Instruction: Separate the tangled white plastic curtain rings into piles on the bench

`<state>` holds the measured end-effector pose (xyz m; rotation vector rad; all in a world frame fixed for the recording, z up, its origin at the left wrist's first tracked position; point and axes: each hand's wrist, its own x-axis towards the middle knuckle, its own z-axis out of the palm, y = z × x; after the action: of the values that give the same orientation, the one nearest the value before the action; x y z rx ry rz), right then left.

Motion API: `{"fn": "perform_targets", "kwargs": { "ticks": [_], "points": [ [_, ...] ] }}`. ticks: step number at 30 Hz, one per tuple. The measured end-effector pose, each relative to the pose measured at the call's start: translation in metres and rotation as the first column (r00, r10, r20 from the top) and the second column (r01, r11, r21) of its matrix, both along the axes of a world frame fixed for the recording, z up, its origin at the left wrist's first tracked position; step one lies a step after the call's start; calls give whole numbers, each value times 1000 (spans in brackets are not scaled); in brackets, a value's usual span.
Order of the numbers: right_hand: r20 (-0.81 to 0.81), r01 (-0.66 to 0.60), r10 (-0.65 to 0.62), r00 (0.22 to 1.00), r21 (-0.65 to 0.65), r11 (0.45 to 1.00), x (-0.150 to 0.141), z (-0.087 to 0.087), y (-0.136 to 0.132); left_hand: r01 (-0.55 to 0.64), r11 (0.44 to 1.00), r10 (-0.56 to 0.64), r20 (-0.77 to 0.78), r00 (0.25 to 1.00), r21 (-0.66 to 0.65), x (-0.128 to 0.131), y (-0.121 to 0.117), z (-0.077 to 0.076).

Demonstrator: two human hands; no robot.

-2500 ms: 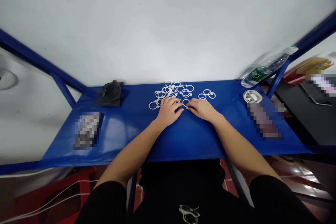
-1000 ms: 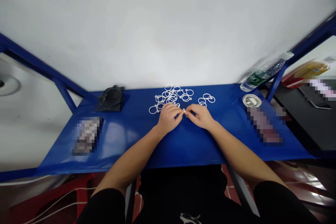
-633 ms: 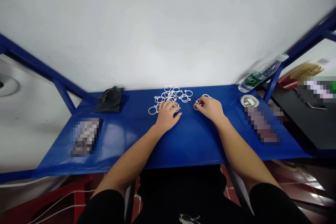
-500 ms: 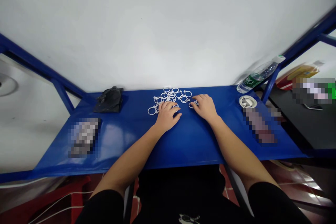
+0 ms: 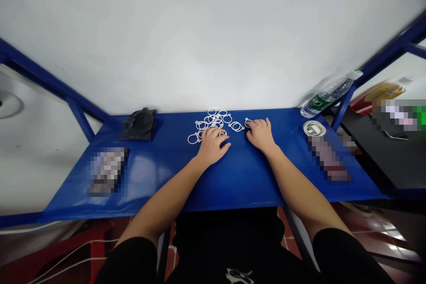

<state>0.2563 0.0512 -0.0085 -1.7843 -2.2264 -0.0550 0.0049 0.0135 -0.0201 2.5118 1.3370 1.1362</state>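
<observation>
Several white plastic rings with small tabs lie in a loose pile (image 5: 217,120) at the back middle of the blue table. My left hand (image 5: 213,145) lies palm down over the pile's near edge, fingers spread and thumb apart, covering some rings. To the right, overlapping rings (image 5: 236,127) lie between my two hands. My right hand (image 5: 260,134) is palm down, fingers stretched forward, with its fingertips on a single white ring (image 5: 246,121). Part of that ring is hidden under the fingers.
A black plastic bag (image 5: 139,125) and a blurred-out object (image 5: 108,171) sit on the left. On the right are a water bottle (image 5: 324,100) leaning on the frame, a coiled white cable (image 5: 314,129) and another blurred-out object (image 5: 329,159). A white wall (image 5: 199,44) stands behind the table (image 5: 229,186).
My right hand has shifted slightly, and a ring now shows at its fingertips. The rings between the hands now overlap in a different arrangement. My left hand has stayed put.
</observation>
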Motion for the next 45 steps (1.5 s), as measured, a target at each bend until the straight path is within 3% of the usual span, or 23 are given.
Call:
{"fn": "perform_targets", "kwargs": {
  "ticks": [5,8,11,15,18,20,26,32,35,39,42,45],
  "points": [
    [-19,20,-19,1000,36,999,1,2,0,-2,1000,2,-3,1000,13,0,0,0],
    [-133,4,10,991,108,994,2,7,-2,10,999,-11,37,999,33,-1,0,3],
    [-317,-137,200,927,211,968,-4,17,-11,28,998,-36,127,991,63,-2,-1,8],
    [-401,-420,515,757,305,855,-23,28,-30,39,996,-59,257,965,82,-4,-2,13],
    [-397,-549,626,671,301,780,-34,29,-39,41,993,-73,297,952,114,-5,-2,14],
    [-401,-565,643,653,307,766,-36,27,-39,56,989,-96,303,948,137,-4,-3,15],
    [-442,-462,577,687,346,816,-35,23,-40,99,973,-155,272,950,209,-2,-6,19],
    [-452,-483,569,688,300,823,-35,22,-40,126,979,-153,174,973,160,-2,-8,22],
    [-398,-415,484,779,250,875,-27,18,-30,123,983,-146,174,974,136,-2,-6,20],
    [-211,-294,304,929,81,952,-16,9,-15,134,980,-159,176,971,148,-1,-3,13],
    [-100,-216,218,971,25,976,-15,3,-10,220,968,-235,128,964,119,3,-4,8],
    [-52,-177,178,983,24,984,-19,-1,-9,336,942,-336,6,942,-7,8,-10,5]
  ]
}}
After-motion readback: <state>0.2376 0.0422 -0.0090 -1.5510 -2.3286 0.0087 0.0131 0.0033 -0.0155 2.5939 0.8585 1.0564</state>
